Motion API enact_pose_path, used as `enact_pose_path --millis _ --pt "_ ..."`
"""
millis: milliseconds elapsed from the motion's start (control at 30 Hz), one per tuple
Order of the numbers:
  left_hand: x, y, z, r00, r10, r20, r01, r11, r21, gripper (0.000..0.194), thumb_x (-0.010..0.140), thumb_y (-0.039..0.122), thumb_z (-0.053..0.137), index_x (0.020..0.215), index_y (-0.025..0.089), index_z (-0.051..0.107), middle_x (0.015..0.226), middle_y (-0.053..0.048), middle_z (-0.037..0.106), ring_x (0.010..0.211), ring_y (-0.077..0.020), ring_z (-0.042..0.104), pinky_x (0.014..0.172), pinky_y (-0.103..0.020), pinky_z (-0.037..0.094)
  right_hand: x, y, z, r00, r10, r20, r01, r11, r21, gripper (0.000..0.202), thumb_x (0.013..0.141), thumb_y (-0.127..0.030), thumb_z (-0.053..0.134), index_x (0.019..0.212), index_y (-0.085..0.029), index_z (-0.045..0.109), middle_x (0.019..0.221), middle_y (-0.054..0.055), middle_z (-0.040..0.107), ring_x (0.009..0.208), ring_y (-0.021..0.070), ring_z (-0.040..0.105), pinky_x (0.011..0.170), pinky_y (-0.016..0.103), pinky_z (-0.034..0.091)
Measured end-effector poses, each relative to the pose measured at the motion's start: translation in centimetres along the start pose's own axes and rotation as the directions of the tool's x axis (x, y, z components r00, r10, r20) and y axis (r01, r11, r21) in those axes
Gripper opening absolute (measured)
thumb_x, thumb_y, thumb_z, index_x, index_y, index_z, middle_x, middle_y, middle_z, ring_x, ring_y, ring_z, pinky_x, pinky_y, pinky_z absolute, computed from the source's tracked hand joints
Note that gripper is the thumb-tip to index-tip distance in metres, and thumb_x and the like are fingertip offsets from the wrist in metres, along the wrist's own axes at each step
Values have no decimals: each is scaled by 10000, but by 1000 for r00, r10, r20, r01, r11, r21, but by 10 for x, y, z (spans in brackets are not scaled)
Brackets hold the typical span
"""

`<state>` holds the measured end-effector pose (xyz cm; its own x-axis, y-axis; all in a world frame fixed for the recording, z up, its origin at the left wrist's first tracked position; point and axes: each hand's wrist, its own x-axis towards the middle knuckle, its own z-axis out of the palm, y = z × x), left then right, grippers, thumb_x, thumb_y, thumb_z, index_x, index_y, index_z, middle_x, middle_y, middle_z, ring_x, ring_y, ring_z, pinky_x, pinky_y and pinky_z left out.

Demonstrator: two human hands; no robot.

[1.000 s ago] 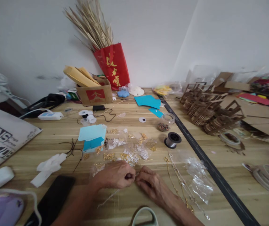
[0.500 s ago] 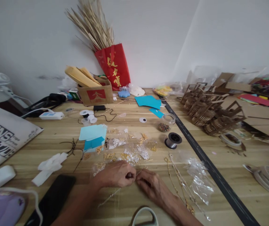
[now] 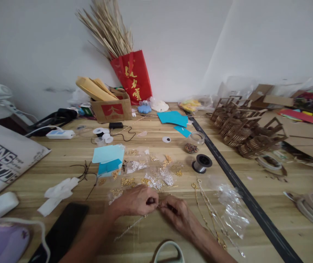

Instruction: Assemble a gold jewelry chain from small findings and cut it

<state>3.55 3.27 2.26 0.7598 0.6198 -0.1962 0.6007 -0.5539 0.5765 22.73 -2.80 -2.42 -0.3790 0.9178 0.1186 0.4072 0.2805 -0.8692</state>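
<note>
My left hand (image 3: 139,200) is closed in a pinch over the middle front of the table. From beneath it a thin silver chain (image 3: 129,228) trails toward the lower left. Fingertip to fingertip with it, my right hand (image 3: 176,212) pinches at the same spot; whatever is between its fingers is too small to make out. Just beyond the hands lie small bags of silver findings (image 3: 153,181) and gold findings (image 3: 127,181). Several finished-looking gold and silver chains (image 3: 207,204) stretch out to the right of my right hand.
A mug (image 3: 168,252) stands close in front. At left lie a black phone (image 3: 60,233) and white cloth strip (image 3: 60,190). A wire spool (image 3: 201,163), bead jar (image 3: 194,142) and clear plastic bags (image 3: 233,210) are at right, with brown baskets (image 3: 248,131) beyond.
Both hands stay together with only slight shifts of the fingers. My right hand has turned a little, and the chain under my left hand has moved slightly.
</note>
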Motion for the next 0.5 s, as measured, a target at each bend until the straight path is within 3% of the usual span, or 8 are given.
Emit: enact_pose_path --millis 200,500 --pt "1 -2 0 1000 -10 -8 10 1000 -9 113 667 132 483 644 186 580 580 36 556 533 -98 463 501 -208 258 1 0 0 998 60 -34 -59 998 22 148 863 -203 494 743 -158 569 680 13 561 623 142 505 576 227 364" --pt "7 -10 2 998 -45 -46 43 998 -46 137 730 146 480 666 173 598 587 34 545 549 -102 448 525 -215 275 2 2 -1 997 47 -59 -47 999 2 158 861 -201 484 717 -167 540 649 -6 527 585 125 470 540 220 334"
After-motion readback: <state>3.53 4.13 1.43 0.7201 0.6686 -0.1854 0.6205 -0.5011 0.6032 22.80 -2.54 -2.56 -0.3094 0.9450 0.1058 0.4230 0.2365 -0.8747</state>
